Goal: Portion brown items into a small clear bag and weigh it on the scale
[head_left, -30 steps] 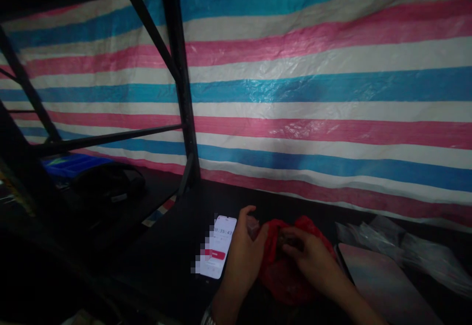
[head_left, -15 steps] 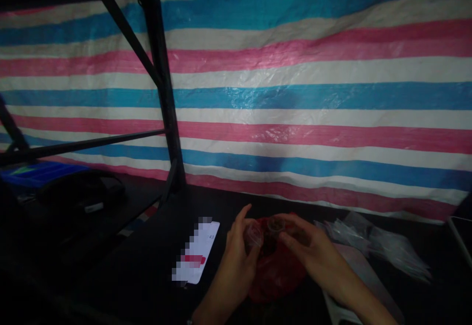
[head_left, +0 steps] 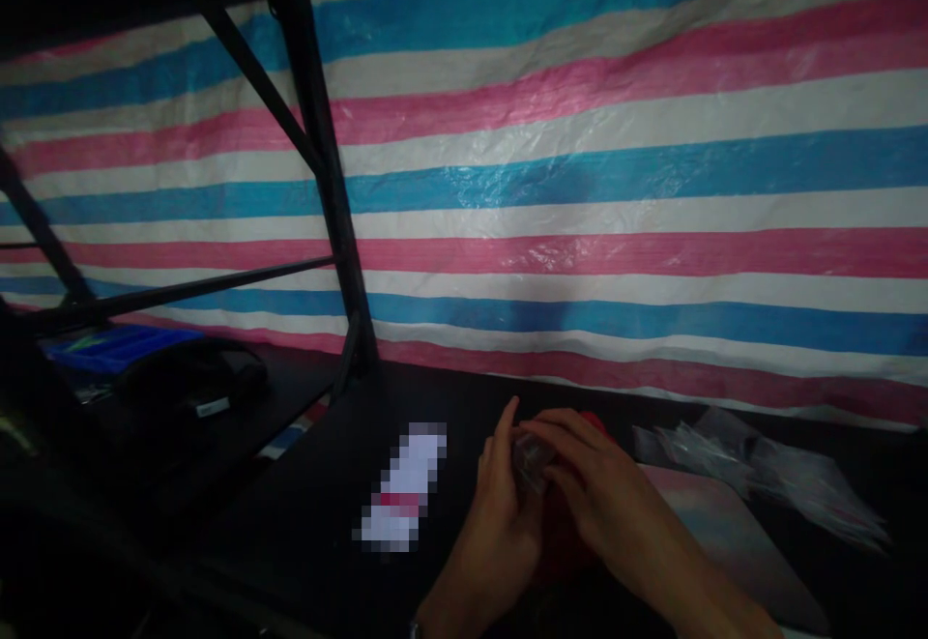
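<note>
the left hand (head_left: pixel 504 508) is grasping a small clear bag (head_left: pixel 533 460), with the thumb and the fingers curled around it. the right hand (head_left: pixel 605 484) comes from the other side, and its bent fingertips meet the same bag; i cannot tell if they pinch it or hold another thing, because the fingers cover this part. so the small clear bag is between the two hands. under the hands there is a red bag (head_left: pixel 565 542), mostly hidden by them. to the left of the left hand, a bright phone (head_left: pixel 397 486) lies on the black table (head_left: pixel 442 395). beside the right forearm is a flat pinkish thing (head_left: pixel 725 523), and beyond it, farther right of the right hand, lie clear plastic bags (head_left: pixel 804 484).
</note>
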Motion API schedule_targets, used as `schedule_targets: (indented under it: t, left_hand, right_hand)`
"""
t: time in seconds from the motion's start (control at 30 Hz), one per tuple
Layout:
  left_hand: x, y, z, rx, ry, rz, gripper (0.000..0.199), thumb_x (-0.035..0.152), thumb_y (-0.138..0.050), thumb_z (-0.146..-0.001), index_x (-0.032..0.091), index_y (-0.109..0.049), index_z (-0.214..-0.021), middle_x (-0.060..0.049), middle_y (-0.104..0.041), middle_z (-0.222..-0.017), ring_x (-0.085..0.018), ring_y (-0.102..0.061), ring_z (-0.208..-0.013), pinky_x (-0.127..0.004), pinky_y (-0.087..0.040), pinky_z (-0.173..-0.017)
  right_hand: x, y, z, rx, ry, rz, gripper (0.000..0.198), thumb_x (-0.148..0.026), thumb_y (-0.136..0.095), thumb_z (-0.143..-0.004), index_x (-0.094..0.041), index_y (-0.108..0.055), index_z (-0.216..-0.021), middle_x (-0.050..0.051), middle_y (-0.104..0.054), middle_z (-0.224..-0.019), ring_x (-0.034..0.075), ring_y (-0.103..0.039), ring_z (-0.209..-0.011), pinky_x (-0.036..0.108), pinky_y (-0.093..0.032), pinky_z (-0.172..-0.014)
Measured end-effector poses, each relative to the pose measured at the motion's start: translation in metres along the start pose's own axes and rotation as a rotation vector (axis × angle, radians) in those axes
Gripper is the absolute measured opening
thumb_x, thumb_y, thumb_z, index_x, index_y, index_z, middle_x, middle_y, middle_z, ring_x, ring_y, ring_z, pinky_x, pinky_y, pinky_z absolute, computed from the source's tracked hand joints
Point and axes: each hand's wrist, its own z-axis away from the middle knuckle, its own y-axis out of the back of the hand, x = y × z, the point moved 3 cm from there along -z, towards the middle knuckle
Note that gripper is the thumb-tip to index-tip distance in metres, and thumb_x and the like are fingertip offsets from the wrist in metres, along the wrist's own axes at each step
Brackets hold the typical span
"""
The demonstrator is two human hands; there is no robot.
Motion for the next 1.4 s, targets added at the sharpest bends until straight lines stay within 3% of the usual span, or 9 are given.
schedule_targets:
  t: [0.1,0.23,0.4,0.57,0.7,0.8,1.03,1.2,1.4]
  left_hand:
    - [0.000,0.002,0.000,-0.065,0.006,0.104,0.074,0.026,-0.056,-0.101,0.028,-0.022,-0.167,-0.015,-0.044,-0.163,-0.029,-0.040,-0.154,-0.051,-0.030,-0.129]
    - [-0.001,0.005,-0.001,-0.056,-0.016,0.221,0.070,0.028,-0.052,-0.105,0.030,-0.018,-0.166,-0.014,-0.050,-0.151,-0.028,-0.051,-0.144,-0.052,-0.033,-0.126]
    - [-0.001,0.011,-0.002,0.058,0.033,0.204,0.070,0.026,-0.054,-0.103,0.032,-0.022,-0.164,-0.012,-0.054,-0.139,-0.027,-0.058,-0.128,-0.052,-0.042,-0.118]
    - [0.008,0.016,0.000,0.205,0.006,0.083,0.076,0.015,-0.055,-0.096,0.033,-0.024,-0.162,-0.010,-0.048,-0.137,-0.027,-0.052,-0.130,-0.054,-0.036,-0.120]
    - [0.011,0.009,0.004,0.269,-0.060,0.009,0.084,0.010,-0.055,-0.091,0.035,-0.020,-0.163,-0.010,-0.045,-0.137,-0.027,-0.049,-0.132,-0.054,-0.038,-0.120]
    - [0.011,-0.003,0.007,0.233,-0.067,0.024,0.092,0.012,-0.064,-0.088,0.035,-0.016,-0.163,-0.011,-0.043,-0.141,-0.027,-0.052,-0.133,-0.051,-0.044,-0.117]
    - [0.029,-0.031,0.008,0.120,-0.053,0.239,0.085,0.020,-0.067,-0.091,0.040,-0.020,-0.159,-0.006,-0.050,-0.154,-0.021,-0.055,-0.142,-0.041,-0.044,-0.121]
    - [0.027,-0.055,-0.002,-0.009,0.090,0.459,0.043,0.037,-0.063,-0.098,0.026,-0.054,-0.139,-0.007,-0.074,-0.129,-0.021,-0.072,-0.120,-0.037,-0.056,-0.108]
    - [0.022,-0.077,0.000,-0.019,0.049,0.360,0.037,0.034,-0.070,-0.091,0.025,-0.067,-0.126,-0.006,-0.079,-0.123,-0.022,-0.074,-0.117,-0.035,-0.060,-0.102]
  right_hand:
    - [-0.002,-0.002,-0.002,0.032,0.012,-0.024,0.054,-0.006,-0.046,-0.096,-0.033,-0.068,-0.138,0.005,-0.065,-0.143,0.022,-0.066,-0.130,0.041,-0.053,-0.112]
    - [-0.004,-0.002,-0.005,0.083,-0.006,-0.053,0.044,-0.011,-0.054,-0.096,-0.032,-0.073,-0.130,0.005,-0.068,-0.136,0.024,-0.068,-0.125,0.042,-0.054,-0.110]
    - [0.018,0.003,-0.008,0.229,-0.113,0.021,0.033,-0.025,-0.063,-0.095,-0.027,-0.074,-0.126,0.010,-0.074,-0.127,0.031,-0.070,-0.119,0.051,-0.054,-0.108]
    - [0.038,-0.013,-0.001,0.130,-0.114,0.140,0.038,-0.023,-0.066,-0.088,-0.027,-0.077,-0.124,0.012,-0.078,-0.123,0.040,-0.071,-0.114,0.063,-0.053,-0.102]
    - [0.016,-0.022,0.006,0.177,-0.149,-0.184,0.031,-0.036,-0.065,-0.093,-0.031,-0.077,-0.121,0.009,-0.077,-0.126,0.034,-0.070,-0.121,0.058,-0.049,-0.111]
    - [-0.001,-0.025,0.010,0.110,-0.242,-0.464,0.029,-0.046,-0.066,-0.094,-0.031,-0.078,-0.116,0.007,-0.079,-0.122,0.029,-0.075,-0.112,0.046,-0.057,-0.102]
    - [0.019,0.018,0.024,0.312,-0.332,-0.611,0.041,-0.065,-0.073,-0.086,-0.025,-0.081,-0.093,0.007,-0.082,-0.096,0.027,-0.077,-0.090,0.036,-0.062,-0.084]
    - [0.032,0.045,0.042,0.324,-0.360,-0.635,0.045,-0.068,-0.078,-0.079,-0.023,-0.079,-0.083,0.004,-0.078,-0.080,0.023,-0.073,-0.081,0.032,-0.059,-0.077]
    - [0.067,0.082,0.073,0.398,-0.444,-0.429,0.042,-0.065,-0.074,-0.081,-0.023,-0.074,-0.075,0.003,-0.073,-0.075,0.022,-0.068,-0.077,0.032,-0.054,-0.077]
